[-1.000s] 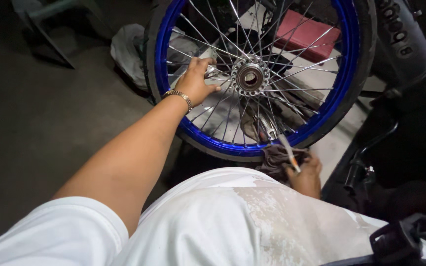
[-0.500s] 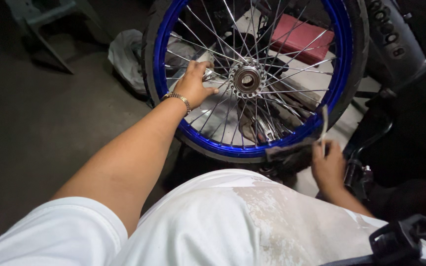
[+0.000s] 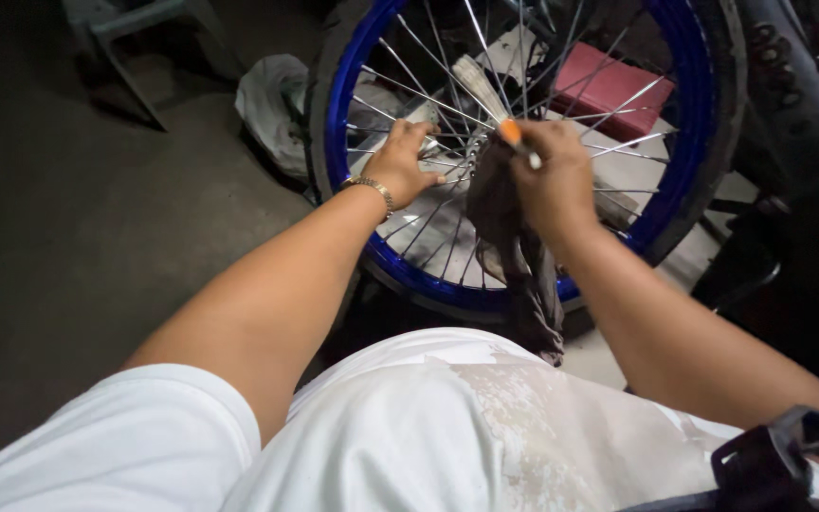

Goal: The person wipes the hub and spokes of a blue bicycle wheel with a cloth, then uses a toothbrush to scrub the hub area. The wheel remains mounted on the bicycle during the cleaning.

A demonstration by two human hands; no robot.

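Observation:
A spoked wheel with a blue rim (image 3: 689,104) and black tyre stands upright in front of me. My left hand (image 3: 407,163), a metal watch on its wrist, grips the spokes just left of the hub. My right hand (image 3: 550,180) is raised over the hub, which it hides. It holds a dark rag (image 3: 518,256) that hangs down and a small brush (image 3: 487,93) with a pale head and an orange band, pointing up-left across the spokes.
A crumpled white cloth (image 3: 272,100) lies on the dark floor left of the wheel. A red flat object (image 3: 618,81) shows behind the spokes. Dark frame parts (image 3: 789,85) stand at the right, a stool leg (image 3: 130,71) at top left.
My right hand rose from below the rim up to the hub, carrying the rag and brush. My left hand stayed on the spokes. The view shifted slightly.

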